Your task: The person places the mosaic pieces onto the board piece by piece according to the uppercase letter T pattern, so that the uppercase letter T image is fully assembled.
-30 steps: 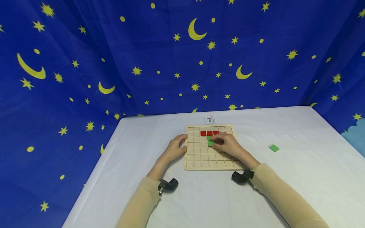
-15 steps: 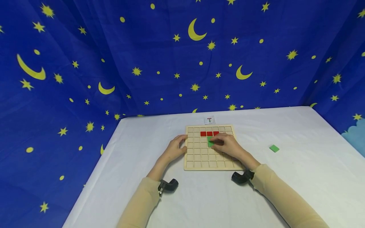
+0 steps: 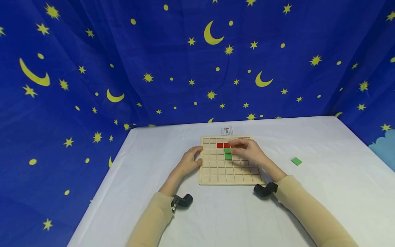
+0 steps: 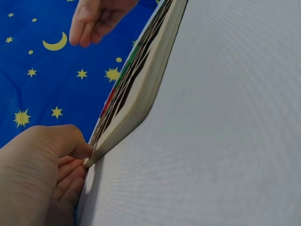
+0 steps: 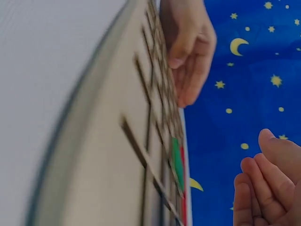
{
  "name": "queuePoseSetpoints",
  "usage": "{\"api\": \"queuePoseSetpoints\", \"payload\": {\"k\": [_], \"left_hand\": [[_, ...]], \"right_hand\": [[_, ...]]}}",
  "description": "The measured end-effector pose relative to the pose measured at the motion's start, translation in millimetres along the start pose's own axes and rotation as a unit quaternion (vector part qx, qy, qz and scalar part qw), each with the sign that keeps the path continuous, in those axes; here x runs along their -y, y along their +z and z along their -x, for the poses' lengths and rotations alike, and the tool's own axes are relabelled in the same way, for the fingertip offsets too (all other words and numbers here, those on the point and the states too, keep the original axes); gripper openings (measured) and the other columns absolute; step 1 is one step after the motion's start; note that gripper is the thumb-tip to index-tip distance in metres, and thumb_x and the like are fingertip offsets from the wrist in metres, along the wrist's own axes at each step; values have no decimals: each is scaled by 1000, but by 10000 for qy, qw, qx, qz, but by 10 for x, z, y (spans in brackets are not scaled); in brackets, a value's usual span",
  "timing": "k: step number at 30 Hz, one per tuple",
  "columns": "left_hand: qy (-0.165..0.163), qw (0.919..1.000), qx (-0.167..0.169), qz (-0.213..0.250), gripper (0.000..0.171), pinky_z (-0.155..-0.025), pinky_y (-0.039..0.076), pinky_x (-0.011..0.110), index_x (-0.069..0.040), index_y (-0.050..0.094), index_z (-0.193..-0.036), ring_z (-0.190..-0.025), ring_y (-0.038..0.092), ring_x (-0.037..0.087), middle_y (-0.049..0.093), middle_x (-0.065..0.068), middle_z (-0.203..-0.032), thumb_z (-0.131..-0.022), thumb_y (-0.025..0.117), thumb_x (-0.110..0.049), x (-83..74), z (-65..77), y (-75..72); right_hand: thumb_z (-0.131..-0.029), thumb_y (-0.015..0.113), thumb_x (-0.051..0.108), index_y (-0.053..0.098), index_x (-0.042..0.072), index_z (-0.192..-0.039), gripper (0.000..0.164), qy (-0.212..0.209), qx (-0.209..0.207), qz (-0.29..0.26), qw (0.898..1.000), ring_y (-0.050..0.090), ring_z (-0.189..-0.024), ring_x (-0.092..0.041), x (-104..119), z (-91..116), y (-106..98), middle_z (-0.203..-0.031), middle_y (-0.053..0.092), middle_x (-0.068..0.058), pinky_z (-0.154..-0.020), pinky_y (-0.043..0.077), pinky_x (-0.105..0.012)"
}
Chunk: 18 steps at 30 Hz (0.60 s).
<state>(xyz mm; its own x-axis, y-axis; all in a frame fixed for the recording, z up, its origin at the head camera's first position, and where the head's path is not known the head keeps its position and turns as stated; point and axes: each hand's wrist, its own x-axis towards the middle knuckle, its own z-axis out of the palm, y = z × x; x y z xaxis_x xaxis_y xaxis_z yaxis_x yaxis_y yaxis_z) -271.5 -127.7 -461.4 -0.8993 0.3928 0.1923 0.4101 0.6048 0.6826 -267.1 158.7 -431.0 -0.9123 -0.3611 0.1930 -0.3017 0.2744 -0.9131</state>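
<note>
A pale wooden grid board (image 3: 213, 170) lies on the white table. My left hand (image 3: 187, 161) touches the board's left edge with thumb and fingertips, and holds nothing else. In the left wrist view the left thumb (image 4: 77, 143) rests at the rim. Over the board's right half is my right hand (image 3: 251, 152), raised with its fingers loosely extended and nothing between them. Red tiles (image 3: 219, 145) sit in a row near the top, partly hidden by that hand. Below them are two green tiles (image 3: 228, 156), one under the other in the grid.
One loose green tile (image 3: 296, 161) lies on the table to the right of the board. A small printed card (image 3: 227, 130) with a coloured grid lies just behind the board. A blue curtain (image 3: 172, 61) with stars and moons hangs around the table's back and sides.
My right hand has let go of the green tile and lifted slightly up and right. Both green tiles now show in their squares. The left hand has stayed put.
</note>
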Motion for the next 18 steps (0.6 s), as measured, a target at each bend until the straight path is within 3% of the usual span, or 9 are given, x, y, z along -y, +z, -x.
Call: {"api": "queuePoseSetpoints", "payload": {"k": [6,10,12,18], "left_hand": [[-12,10000,16,53,55,-108,32,37,3,47,-134,-127,43,29,47,17,-136,-81,59,-6,-12,-6,8],[-23,10000,11,43,55,-108,32,36,2,47,-135,-126,43,28,47,16,-136,-81,59,-6,-13,-15,13],[-25,10000,6,25,55,-108,32,36,2,47,-135,-127,43,28,47,16,-136,-81,59,-5,-10,-17,17],[-96,9999,28,71,56,-109,30,36,3,45,-136,-128,41,28,46,17,-137,-82,59,-5,-34,5,2]], "right_hand": [[-85,71,24,61,-1,-121,45,161,-346,89,9992,56,-111,-29,98,127,-329,-123,60,-14,-86,49,-20],[-86,69,25,59,-1,-124,47,291,-729,501,9957,56,-111,-28,102,281,-655,-124,59,-16,-87,49,-24],[-88,67,25,59,3,-126,44,205,-914,632,9936,58,-108,-20,-70,366,-859,-123,60,-10,-84,50,-22],[-88,66,32,57,6,-129,49,683,-1398,1180,9807,58,-96,1,-89,731,-1246,-122,60,-6,-77,48,-12]]}}
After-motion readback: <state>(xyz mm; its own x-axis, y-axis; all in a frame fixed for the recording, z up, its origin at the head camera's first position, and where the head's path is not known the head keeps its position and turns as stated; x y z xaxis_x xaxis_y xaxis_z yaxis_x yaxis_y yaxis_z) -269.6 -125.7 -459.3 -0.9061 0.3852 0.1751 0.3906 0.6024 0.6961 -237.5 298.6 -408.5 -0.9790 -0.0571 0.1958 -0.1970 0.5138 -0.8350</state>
